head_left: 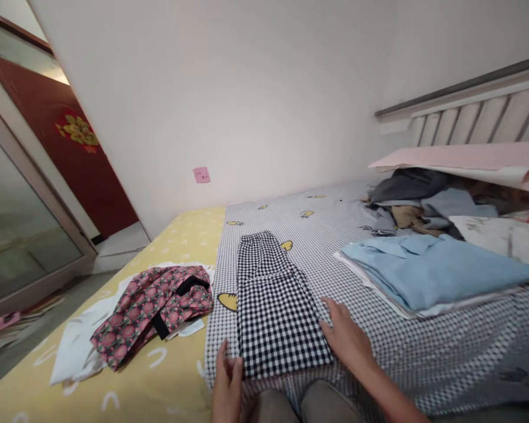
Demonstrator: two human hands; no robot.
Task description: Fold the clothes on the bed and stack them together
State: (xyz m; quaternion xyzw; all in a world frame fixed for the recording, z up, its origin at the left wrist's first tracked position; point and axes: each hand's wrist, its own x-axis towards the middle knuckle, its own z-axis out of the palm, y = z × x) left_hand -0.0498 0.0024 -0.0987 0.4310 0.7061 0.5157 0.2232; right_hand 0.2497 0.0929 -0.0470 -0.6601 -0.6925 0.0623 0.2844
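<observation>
A black-and-white gingham garment (pixel 273 305) lies folded lengthwise on the bed, in front of me. My left hand (pixel 227 385) rests at its near left corner, fingers together, touching the edge. My right hand (pixel 346 338) lies flat along its right edge, fingers spread on the checked bedsheet (pixel 423 352). Neither hand grips anything. My knees (pixel 300 405) show at the bottom edge.
A pink floral garment (pixel 154 308) lies on white cloth on the yellow sheet (pixel 167 376) at left. A folded light-blue garment (pixel 427 270) and a heap of grey and tan clothes (pixel 418 202) sit at right, near the headboard (pixel 476 117). A glass door (pixel 17 235) stands far left.
</observation>
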